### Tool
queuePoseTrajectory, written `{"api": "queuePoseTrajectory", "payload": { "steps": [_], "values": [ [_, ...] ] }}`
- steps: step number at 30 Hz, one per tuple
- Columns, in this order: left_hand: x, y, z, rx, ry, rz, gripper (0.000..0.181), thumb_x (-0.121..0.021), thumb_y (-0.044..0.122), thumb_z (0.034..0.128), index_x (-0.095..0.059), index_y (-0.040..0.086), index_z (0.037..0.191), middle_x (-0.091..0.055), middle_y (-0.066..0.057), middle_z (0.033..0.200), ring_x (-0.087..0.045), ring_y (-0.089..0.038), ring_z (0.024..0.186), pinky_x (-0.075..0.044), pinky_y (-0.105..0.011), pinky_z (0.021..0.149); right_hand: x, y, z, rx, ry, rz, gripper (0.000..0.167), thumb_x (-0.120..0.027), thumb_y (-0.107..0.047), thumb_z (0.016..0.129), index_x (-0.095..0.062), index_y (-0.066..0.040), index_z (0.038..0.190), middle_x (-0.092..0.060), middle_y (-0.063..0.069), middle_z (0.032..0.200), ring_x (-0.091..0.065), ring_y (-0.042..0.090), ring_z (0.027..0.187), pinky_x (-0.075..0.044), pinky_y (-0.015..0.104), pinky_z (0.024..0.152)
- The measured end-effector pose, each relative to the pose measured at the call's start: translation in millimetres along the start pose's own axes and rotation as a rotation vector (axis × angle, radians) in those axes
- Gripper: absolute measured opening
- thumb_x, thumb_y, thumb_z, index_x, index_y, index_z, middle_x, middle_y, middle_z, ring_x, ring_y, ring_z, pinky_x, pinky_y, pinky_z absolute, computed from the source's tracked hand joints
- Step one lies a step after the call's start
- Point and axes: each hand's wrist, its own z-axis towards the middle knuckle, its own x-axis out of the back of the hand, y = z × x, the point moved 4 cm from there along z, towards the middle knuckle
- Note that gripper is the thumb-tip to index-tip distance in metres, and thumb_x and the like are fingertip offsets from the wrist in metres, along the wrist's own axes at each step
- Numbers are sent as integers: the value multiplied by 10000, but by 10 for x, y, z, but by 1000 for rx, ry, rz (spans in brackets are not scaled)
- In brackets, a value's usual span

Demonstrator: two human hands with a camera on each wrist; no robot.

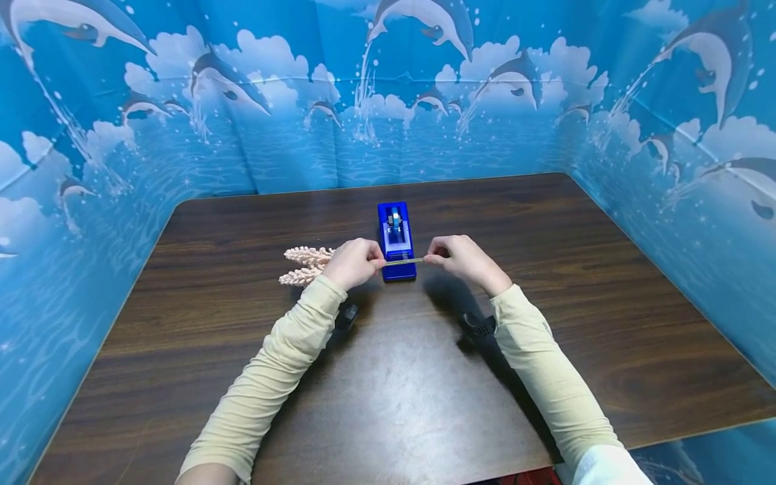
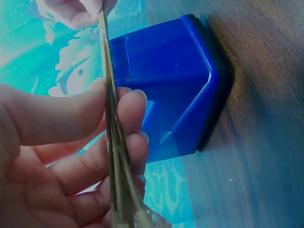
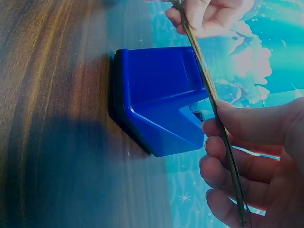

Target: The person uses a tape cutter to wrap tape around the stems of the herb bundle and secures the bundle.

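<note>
My left hand (image 1: 354,263) and right hand (image 1: 462,259) pinch the same thin bundle of dried stems (image 1: 404,261), which spans level between them. Pale, bumpy flower heads (image 1: 307,265) stick out to the left past my left hand. In the left wrist view, several stems (image 2: 112,109) lie between thumb and fingers and fan apart toward the flower end. The right wrist view has the stem ends (image 3: 227,142) running past my right fingers. Just behind and below the stems stands a blue tape dispenser (image 1: 399,271) on the table, its roll (image 1: 395,221) at the far end.
A dark wood-grain table (image 1: 200,350) lies under everything. Blue cloth printed with dolphins (image 1: 291,155) hangs round its back and sides. Dark wrist-worn devices (image 1: 479,325) show beneath both forearms. Something red (image 1: 533,477) is partly visible below the table's front edge.
</note>
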Motion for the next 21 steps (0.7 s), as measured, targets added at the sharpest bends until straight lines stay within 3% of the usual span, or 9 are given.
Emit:
{"api": "queuePoseTrajectory", "payload": {
  "steps": [8,14,21],
  "values": [
    [38,0,-17,-10,44,30,78,-671,166,873,-682,96,839,-702,-44,802,-627,-193,760,-474,-341,726,-31,0,5,33,1,14,149,-616,-215,946,-643,-83,883,-590,7,736,-489,130,657,-392,273,633],
    [57,1,-24,-16,80,23,79,-701,138,839,-648,89,807,-672,-42,771,-614,-209,754,-465,-345,717,-49,-7,1,48,-23,7,263,-540,-229,990,-663,-39,858,-530,-7,678,-453,128,618,-378,281,624],
    [57,0,-32,-8,62,18,97,-695,150,845,-624,83,846,-674,-58,815,-617,-217,776,-465,-350,727,-76,10,27,54,-29,-18,253,-539,-196,990,-673,-24,860,-573,17,700,-475,130,629,-392,282,627]
  ]
}}
